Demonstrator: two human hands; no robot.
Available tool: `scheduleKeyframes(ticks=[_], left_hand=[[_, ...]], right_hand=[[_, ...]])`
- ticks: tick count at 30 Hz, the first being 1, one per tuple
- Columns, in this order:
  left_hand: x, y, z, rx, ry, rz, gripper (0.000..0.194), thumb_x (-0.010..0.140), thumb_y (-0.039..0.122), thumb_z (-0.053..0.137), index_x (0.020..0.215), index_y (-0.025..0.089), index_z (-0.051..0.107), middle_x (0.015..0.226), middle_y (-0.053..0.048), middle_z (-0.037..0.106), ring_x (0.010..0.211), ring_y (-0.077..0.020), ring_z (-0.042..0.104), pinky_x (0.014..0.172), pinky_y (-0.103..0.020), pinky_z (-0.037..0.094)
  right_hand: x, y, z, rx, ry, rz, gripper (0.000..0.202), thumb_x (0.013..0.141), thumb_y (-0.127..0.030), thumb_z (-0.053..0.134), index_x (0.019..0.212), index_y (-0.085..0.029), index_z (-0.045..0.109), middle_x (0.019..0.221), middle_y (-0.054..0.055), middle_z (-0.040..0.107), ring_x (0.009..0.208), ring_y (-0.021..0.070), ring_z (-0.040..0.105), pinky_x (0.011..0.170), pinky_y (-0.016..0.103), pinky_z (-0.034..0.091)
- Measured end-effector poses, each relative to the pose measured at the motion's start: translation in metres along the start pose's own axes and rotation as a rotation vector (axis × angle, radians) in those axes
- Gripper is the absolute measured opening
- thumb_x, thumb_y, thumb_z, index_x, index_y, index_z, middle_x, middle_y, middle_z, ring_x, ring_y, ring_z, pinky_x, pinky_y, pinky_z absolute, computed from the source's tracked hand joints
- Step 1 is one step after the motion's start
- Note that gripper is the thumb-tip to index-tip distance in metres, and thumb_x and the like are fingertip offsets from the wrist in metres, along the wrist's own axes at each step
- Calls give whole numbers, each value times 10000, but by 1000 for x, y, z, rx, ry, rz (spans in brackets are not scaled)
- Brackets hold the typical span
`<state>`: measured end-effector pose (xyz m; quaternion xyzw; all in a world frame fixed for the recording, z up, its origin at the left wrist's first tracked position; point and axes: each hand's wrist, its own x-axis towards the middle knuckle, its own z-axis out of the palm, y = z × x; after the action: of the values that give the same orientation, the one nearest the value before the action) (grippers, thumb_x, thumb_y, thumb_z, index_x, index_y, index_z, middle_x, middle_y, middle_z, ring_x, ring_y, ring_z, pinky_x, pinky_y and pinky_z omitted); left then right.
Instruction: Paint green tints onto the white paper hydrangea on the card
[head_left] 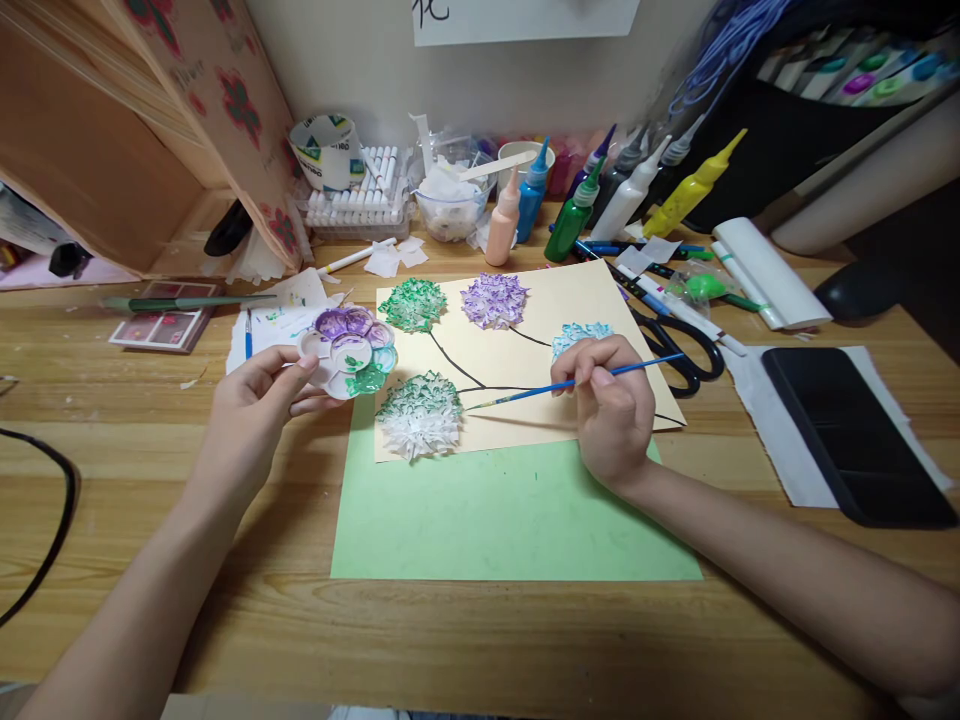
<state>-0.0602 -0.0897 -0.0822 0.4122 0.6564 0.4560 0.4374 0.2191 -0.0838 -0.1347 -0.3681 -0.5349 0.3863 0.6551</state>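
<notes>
My left hand (259,400) grips the rim of a round paint palette (349,350) with purple, green and teal paint in its wells. In my right hand (611,400) is a thin blue paintbrush (525,394), its tip beside a paper flower (421,415) that is green on top and white below. That flower sits at the lower left of a cream sheet (502,430). Green (414,304), purple (495,300) and blue (581,336) flowers are also on the sheet, with black stem lines. My right hand partly covers the blue one. A green sheet (510,520) lies underneath.
Paint bottles (574,215), a bowl of white paper scraps (451,200) and a marker box (358,205) stand at the back. Black scissors (686,355) and a phone (855,430) lie to the right. A cable (67,500) curves at the left edge.
</notes>
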Motion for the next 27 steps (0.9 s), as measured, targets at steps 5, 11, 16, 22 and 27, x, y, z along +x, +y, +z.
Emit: scheduleKeyframes(ticks=[5,11,16,22,27], left_hand=[[1,-2,0,14,-16,14,204,728,444,704,751,277,591,738,4,593,677,-151,611,781,-358,541],[3,-5,-2,18,0,20,190,727,445,715,737,289,607,734,-1,574,642,-131,590,746,-326,558],[4,-5,-1,-21,-5,22,193,725,405,730,743,256,609,697,17,587,615,-100,601,670,-245,572],[5,-5,-1,-56,-20,29,251,705,359,750,760,172,592,654,50,589,575,-56,598,625,-161,557],[2,-5,2,-78,-37,20,227,720,344,731,747,170,588,673,45,588,593,-64,595,637,-169,561]], right_hand=[[-1,0,1,-80,-54,-24,154,866,-200,417,724,-210,475,657,-9,503,618,135,481,615,282,381],[0,1,2,-31,-23,0,147,875,-185,412,753,-209,490,677,-14,491,635,129,486,603,267,380],[0,0,2,-38,-23,-51,176,869,-173,401,717,-208,482,642,-18,489,600,126,471,595,274,369],[-1,0,2,-59,-19,-44,172,894,-211,415,748,-213,506,677,-13,505,613,129,496,579,281,377],[0,-1,3,1,75,-141,178,889,-223,431,732,-216,515,612,-19,494,568,136,474,585,311,354]])
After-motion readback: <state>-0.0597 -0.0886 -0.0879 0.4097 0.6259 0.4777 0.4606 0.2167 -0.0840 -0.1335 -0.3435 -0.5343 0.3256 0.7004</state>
